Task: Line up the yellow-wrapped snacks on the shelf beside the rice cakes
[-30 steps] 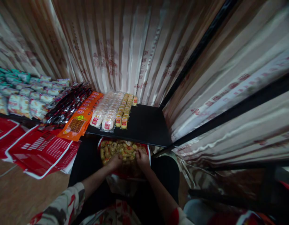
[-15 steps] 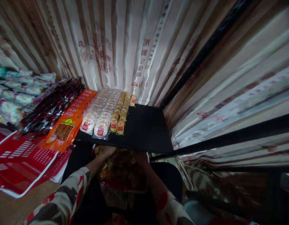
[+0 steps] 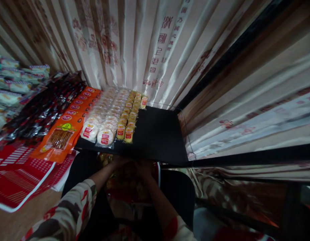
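My left hand (image 3: 119, 162) and my right hand (image 3: 144, 170) are close together over a red basket (image 3: 158, 174) on my lap, just below the near edge of a black table (image 3: 161, 132). Gold-coloured small packets (image 3: 106, 158) lie in the basket under and around both hands. Deep shadow hides the fingers, so any packet in them cannot be made out. On the table stand rows of yellow wrapped snack packets (image 3: 128, 132), with a single one (image 3: 144, 102) at the far right end. Beside them lie rows of round white wrapped crackers (image 3: 105, 135).
Left of the crackers lie orange snack bags (image 3: 69, 115), a heap of dark red-and-black packets (image 3: 48, 107) and white packets (image 3: 16, 86). A red basket with a white handle (image 3: 21, 177) stands at lower left. Curtains (image 3: 135, 43) and a black pole (image 3: 217, 63) border the table.
My hands have drawn closer together over the basket, the right one moving left. My view has shifted slightly, so the goods at left sit further left. The rows on the table look unchanged.
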Tool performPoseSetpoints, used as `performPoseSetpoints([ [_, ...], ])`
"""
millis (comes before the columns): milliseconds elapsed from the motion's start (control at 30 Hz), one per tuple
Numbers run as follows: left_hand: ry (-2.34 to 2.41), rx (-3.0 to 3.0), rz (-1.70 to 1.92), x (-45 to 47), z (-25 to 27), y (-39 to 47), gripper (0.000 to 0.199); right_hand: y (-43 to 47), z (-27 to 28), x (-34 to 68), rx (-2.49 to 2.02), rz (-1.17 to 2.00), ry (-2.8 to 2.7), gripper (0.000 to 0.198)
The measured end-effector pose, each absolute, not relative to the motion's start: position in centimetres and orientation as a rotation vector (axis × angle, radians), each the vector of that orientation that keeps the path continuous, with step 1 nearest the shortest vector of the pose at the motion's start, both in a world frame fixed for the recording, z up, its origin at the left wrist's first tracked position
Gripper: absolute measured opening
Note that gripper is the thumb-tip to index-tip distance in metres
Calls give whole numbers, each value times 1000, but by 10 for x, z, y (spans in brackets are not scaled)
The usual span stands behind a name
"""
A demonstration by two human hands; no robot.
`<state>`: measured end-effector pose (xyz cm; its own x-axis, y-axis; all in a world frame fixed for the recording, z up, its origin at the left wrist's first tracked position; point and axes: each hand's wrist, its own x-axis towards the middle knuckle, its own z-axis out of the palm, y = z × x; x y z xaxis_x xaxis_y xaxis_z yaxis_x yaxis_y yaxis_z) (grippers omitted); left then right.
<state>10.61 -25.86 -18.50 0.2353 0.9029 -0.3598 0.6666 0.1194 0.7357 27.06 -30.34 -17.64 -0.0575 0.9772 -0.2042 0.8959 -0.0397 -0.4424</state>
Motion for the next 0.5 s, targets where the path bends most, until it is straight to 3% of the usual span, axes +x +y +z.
performPoseSetpoints([
  [267,1383,1864,203,101,-152,-306,53,-358,-171,272,-1964,551,-1971,41],
  [500,1588,2030,89,100,-132,-370,51,-389,-178,279,-1835,412,-1960,45],
])
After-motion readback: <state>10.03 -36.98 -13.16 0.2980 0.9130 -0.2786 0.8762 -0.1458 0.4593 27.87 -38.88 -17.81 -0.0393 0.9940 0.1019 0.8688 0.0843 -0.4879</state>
